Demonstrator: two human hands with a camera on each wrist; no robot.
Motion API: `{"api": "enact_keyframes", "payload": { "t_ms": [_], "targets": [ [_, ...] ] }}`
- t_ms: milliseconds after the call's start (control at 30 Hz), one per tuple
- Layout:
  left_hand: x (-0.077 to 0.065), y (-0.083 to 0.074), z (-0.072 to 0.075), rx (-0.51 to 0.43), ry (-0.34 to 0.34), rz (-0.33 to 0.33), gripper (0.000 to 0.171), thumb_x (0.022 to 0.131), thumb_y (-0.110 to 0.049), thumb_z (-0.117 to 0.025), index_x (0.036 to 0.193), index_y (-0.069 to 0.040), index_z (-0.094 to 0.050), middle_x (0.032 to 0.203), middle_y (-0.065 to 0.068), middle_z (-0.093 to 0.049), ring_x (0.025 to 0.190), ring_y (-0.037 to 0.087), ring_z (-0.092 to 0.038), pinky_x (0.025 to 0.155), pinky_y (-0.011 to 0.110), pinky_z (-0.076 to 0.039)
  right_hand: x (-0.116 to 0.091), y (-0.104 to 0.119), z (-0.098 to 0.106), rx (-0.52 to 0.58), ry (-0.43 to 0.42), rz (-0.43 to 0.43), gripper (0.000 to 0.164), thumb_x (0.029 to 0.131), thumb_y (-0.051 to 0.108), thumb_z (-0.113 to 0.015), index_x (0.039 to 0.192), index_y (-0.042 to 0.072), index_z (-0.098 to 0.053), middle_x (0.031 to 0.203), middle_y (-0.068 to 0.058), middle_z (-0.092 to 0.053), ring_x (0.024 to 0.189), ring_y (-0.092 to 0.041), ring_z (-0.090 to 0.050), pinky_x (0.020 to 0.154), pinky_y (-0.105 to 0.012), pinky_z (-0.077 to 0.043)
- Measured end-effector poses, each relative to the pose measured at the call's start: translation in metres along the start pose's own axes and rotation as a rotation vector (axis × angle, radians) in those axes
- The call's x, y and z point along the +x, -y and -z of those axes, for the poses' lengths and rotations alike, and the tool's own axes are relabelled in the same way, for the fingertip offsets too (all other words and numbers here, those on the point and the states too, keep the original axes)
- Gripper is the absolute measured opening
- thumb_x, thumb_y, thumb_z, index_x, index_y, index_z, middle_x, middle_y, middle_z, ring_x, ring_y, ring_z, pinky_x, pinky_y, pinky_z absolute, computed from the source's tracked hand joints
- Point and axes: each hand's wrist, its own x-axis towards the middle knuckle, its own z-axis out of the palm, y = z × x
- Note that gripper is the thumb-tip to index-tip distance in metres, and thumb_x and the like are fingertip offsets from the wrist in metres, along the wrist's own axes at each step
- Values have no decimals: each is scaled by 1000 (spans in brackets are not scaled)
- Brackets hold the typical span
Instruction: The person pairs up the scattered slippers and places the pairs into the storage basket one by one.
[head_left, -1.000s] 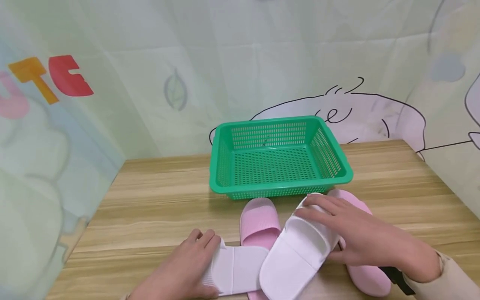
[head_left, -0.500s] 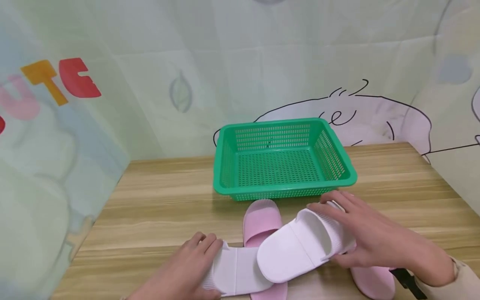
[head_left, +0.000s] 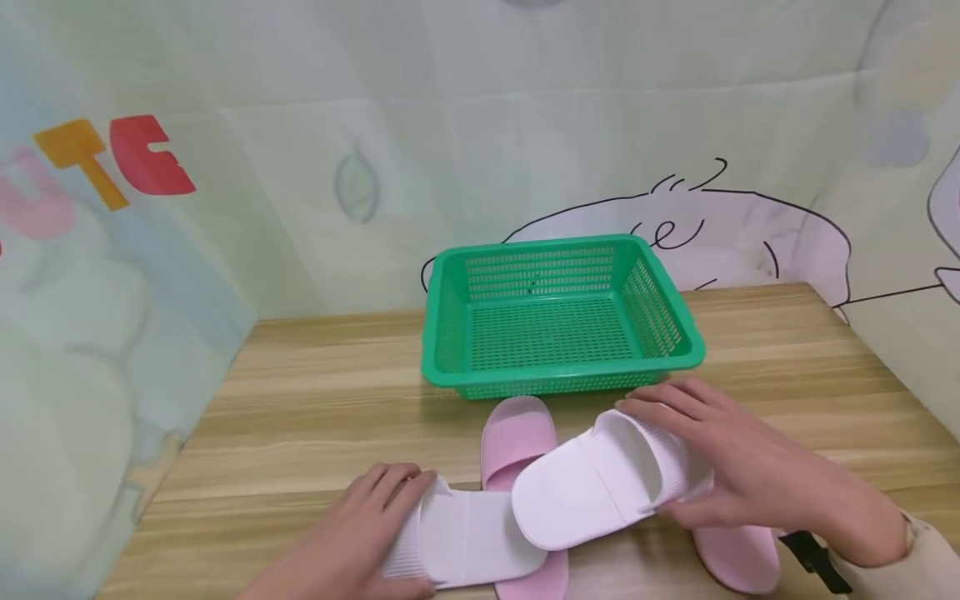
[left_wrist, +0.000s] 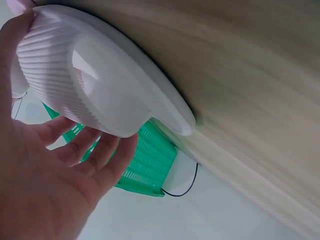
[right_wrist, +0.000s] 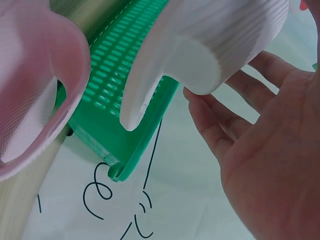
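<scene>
My left hand [head_left: 360, 533] grips a white slide slipper [head_left: 446, 542] across its ribbed strap, thumb on one side and fingers on the other. In the left wrist view that slipper [left_wrist: 120, 75] lies close along the tabletop. My right hand [head_left: 720, 458] holds a second white slipper [head_left: 585, 492] by the strap, tilted, its heel end overlapping the left one's heel. Beneath them a pink slipper [head_left: 517, 429] points toward the basket, its middle hidden. Another pink slipper [head_left: 738, 554] is mostly covered by my right hand; it shows larger in the right wrist view.
A green perforated basket [head_left: 555, 383] stands at the back of the wooden table [head_left: 322, 417], just beyond the pink slippers. Behind the table hangs a printed cloth [head_left: 450, 125] with letters and line drawings. A black strap [head_left: 813, 558] sits at my right wrist.
My right hand has turned its white slipper from steeply angled to flatter, shifting it rightward, and its heel now lies over the other's heel. The left hand keeps its grip, shifting slightly left.
</scene>
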Motion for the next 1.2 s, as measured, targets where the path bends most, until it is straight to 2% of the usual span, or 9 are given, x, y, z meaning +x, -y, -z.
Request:
{"api": "enact_keyframes", "payload": {
  "t_ms": [267, 333, 467, 567, 767, 900, 1033, 1200],
  "targets": [
    [-5, 8, -5, 37, -126, -44, 103, 78, -81, -74, 148, -10, -51, 138, -6, -57, 124, 12, -54, 102, 41, -56, -5, -3, 0, -32, -19, -34, 104, 62, 44, -98, 154, 27, -53, 145, 16, -56, 135, -15, -42, 94, -40, -52],
    [-4, 8, -3, 43, -130, -47, 99, 78, -82, -73, 145, -12, -53, 134, -10, -57, 122, 10, -54, 101, 40, -56, -6, -3, 0, -38, -23, -39, 103, 66, 48, -97, 155, 28, -52, 146, 16, -56, 136, -15, -43, 96, -41, -51],
    [-5, 6, 2, 34, -99, -10, 96, 78, -89, -65, 144, -20, -54, 132, -18, -55, 120, 4, -51, 99, 37, -57, -8, -4, 2, -47, -33, -34, 99, 72, 57, -94, 157, 28, -51, 147, 14, -57, 137, -17, -43, 99, -40, -46],
    [-6, 3, 7, 39, -91, 11, 97, 76, -92, -62, 144, -22, -55, 133, -20, -54, 121, 3, -51, 98, 36, -57, -10, -4, 4, -50, -44, -38, 101, 71, 57, -95, 157, 29, -51, 148, 15, -56, 136, -14, -43, 100, -35, -43],
    [-3, 2, 17, 77, -187, -57, 93, 77, -83, -74, 142, -19, -56, 131, -17, -57, 117, 5, -53, 94, 37, -58, -11, -5, 10, -58, -76, -58, 104, 63, 48, -100, 155, 29, -53, 149, 17, -55, 133, -13, -44, 97, -35, -44],
    [-1, 2, 24, 80, -205, -61, 93, 77, -78, -78, 146, -20, -54, 134, -19, -55, 118, 3, -52, 92, 35, -57, -11, -5, 15, -67, -87, -67, 105, 62, 47, -100, 154, 28, -54, 151, 17, -55, 132, -13, -43, 93, -36, -47],
    [5, 0, 31, 101, -251, -90, 93, 77, -77, -78, 146, -19, -54, 131, -18, -56, 115, 3, -53, 90, 34, -57, -13, -6, 20, -61, -92, -82, 105, 62, 48, -100, 155, 27, -54, 151, 18, -54, 133, -12, -42, 92, -36, -49],
    [14, 0, 41, 122, -316, -138, 96, 75, -74, -81, 145, -15, -55, 128, -10, -60, 112, 7, -56, 86, 34, -58, -15, -6, 27, -48, -110, -91, 105, 64, 49, -99, 155, 26, -53, 147, 16, -56, 130, -10, -42, 92, -32, -44]
  ]
}}
